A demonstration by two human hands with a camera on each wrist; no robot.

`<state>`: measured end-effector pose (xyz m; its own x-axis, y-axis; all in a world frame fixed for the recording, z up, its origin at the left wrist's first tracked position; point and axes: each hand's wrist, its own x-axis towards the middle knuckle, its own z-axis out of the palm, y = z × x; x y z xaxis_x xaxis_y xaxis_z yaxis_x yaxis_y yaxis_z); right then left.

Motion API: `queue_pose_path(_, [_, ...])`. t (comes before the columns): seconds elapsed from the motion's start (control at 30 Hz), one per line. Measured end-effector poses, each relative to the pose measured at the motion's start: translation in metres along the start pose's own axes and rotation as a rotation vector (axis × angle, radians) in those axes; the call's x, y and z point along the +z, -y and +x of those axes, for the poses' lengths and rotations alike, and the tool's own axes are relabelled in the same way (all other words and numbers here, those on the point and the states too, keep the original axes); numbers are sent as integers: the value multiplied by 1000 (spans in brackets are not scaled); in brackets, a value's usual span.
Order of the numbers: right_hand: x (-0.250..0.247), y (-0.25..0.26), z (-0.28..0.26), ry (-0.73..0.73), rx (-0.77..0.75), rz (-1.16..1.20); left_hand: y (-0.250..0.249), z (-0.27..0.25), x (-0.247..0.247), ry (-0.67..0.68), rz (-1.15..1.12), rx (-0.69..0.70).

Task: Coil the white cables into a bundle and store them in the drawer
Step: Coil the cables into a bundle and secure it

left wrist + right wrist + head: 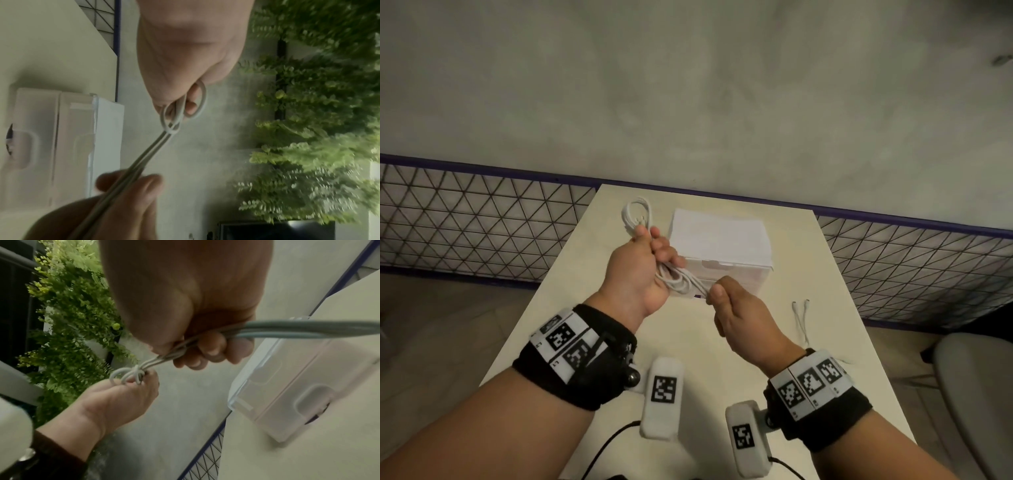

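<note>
A bundle of white cable (677, 279) stretches between both hands above the table. My left hand (654, 246) grips one end in its fist, and loops (637, 212) stick out beyond the fingers. In the left wrist view small loops (193, 104) curl round the left hand (179, 107). My right hand (714, 294) pinches the strands at the other end; the right wrist view shows this right hand (180, 352) with its fingers curled round them. The white drawer box (719, 246) stands just behind the hands, its front (287, 386) closed.
A second short white cable (801, 315) lies on the pale table (688, 342) to the right of my right hand. A mesh panel (465, 222) runs behind the table. A grey chair (979, 394) stands at the right. Green plants (308, 113) hang on the wall.
</note>
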<state>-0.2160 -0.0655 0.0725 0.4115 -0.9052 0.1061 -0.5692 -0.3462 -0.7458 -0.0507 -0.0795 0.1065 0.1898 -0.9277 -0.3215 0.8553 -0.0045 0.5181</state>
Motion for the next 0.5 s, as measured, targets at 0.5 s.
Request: queue_pose_path(0.5, [-7,18,-3,161,-70,-131,1,5,-4,-103,342,444])
